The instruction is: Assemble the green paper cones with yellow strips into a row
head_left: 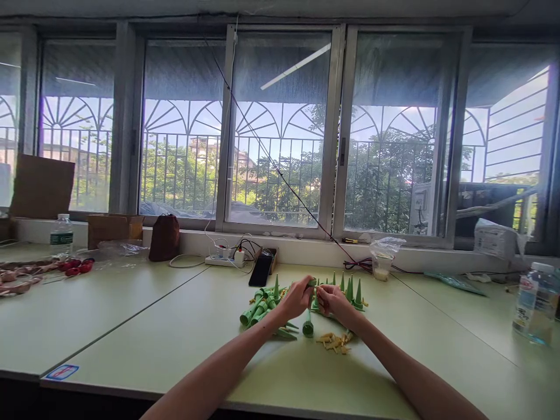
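Green pc (312, 282) is up in the L hand (298, 297), over mid-table, mostly hidden by fingers curled narrowly round it. R hand (333, 301): fingers bunched right beside it; can't tell if they grip anything. Forearms cut off at frame bottom, crossing the front edge of the table (144, 344). Room: broad tabletop L of L forearm, more R of R forearm. Yellow bits (335, 343) lie loose, nr side of R hand; lone green cone (308, 328) beside them, dark open end facing viewer. Green pile (258, 309) to L, partly behind L hand; upright cones (350, 289) to R, partly behind R hand. R bottle (534, 303): capped, contents hard to tell. Farther: phone (261, 269) by small box (273, 256); plastic bag (385, 249) w/ pale stuff at bottom; brown pouch (164, 238) & carton (114, 231), insides hidden; L bottle (61, 236), capped. Windows (280, 175) behind.
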The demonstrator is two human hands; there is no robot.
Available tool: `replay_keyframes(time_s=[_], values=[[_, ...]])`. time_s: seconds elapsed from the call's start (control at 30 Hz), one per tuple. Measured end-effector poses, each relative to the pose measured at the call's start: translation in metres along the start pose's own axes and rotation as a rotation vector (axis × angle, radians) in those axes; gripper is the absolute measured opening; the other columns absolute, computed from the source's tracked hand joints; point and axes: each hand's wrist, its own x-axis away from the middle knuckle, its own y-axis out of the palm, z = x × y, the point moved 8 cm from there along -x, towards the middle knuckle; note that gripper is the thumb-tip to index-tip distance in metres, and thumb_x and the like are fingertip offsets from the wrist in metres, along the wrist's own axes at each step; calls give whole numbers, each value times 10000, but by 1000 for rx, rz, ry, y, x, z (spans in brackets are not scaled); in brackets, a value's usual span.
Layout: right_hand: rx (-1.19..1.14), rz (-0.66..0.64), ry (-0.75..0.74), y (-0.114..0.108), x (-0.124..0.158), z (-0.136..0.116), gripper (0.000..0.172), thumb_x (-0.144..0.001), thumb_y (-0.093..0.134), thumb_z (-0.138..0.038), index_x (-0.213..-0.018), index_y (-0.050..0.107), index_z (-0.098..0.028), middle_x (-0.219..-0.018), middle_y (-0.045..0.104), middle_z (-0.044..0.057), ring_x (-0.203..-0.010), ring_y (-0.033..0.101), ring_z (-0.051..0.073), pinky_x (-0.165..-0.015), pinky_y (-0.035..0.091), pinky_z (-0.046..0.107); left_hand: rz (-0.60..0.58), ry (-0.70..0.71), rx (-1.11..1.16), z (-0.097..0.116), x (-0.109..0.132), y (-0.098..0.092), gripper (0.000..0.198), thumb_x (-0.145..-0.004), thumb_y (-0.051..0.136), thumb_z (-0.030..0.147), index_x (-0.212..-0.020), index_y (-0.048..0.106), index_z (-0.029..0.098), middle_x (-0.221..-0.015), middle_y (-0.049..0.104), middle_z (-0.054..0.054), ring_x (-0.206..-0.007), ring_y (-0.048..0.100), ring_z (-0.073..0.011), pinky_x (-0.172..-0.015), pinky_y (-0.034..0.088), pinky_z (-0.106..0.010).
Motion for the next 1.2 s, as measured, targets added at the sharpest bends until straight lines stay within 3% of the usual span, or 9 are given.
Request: replay_keyframes(time_s=[0.17,0.3,0.53,0.63,0.77,0.9,1.0,1.2], values=[[176,37,-90,-4,-1,-2,471,-773,546,-653,-632,403,-228,-470,394,-75,-371,376,87,-375,288,231,15,-8,8,-4,-1,0,149,-889,437,225,-923,578,194,-569,566,51,-519,484,-100,-561,365,-193],[443,115,-245,-7,3,-15,378,-882,453,-504,-628,399,-229,-456,382,-61,-405,341,101,-429,280,247,15,-60,54,-14,-4,1,110,-864,468,237,-862,563,182,-579,574,42,-518,519,-93,-537,375,-187],[646,190,-399,-5,12,-35,322,-904,411,-400,-644,415,-210,-507,379,-50,-488,333,108,-496,266,251,-95,-197,456,-33,-9,18,248,-827,526,433,-835,490,189,-491,530,67,-369,530,-116,-394,397,-201],[593,175,-337,-6,10,-30,306,-895,430,-401,-653,419,-214,-464,392,-57,-453,353,107,-469,266,244,-89,-186,470,-32,-8,19,255,-830,533,436,-843,496,184,-496,532,66,-364,534,-115,-386,398,-198],[446,144,-225,-9,4,-15,300,-866,471,-431,-655,422,-224,-409,388,-72,-372,357,98,-406,252,235,-60,-117,326,-20,-6,12,169,-871,485,334,-881,539,173,-506,551,53,-408,554,-109,-431,387,-184],[204,65,-87,-8,-4,3,402,-793,543,-569,-633,394,-232,-420,361,-90,-331,352,85,-352,250,227,-20,-12,110,-2,-3,1,146,-889,446,235,-878,577,172,-528,571,42,-493,553,-102,-558,410,-195],[-3,-31,21,-4,-5,12,495,-704,635,-637,-628,368,-227,-488,349,-97,-367,382,73,-348,267,215,-37,32,22,6,-1,0,166,-891,419,193,-877,583,176,-520,559,49,-483,504,-96,-570,387,-197],[-107,-78,60,1,-1,10,524,-690,669,-655,-655,383,-217,-527,349,-98,-395,393,64,-353,253,204,-36,8,33,1,-3,0,151,-865,439,186,-838,587,174,-535,575,37,-506,514,-100,-553,378,-189]])
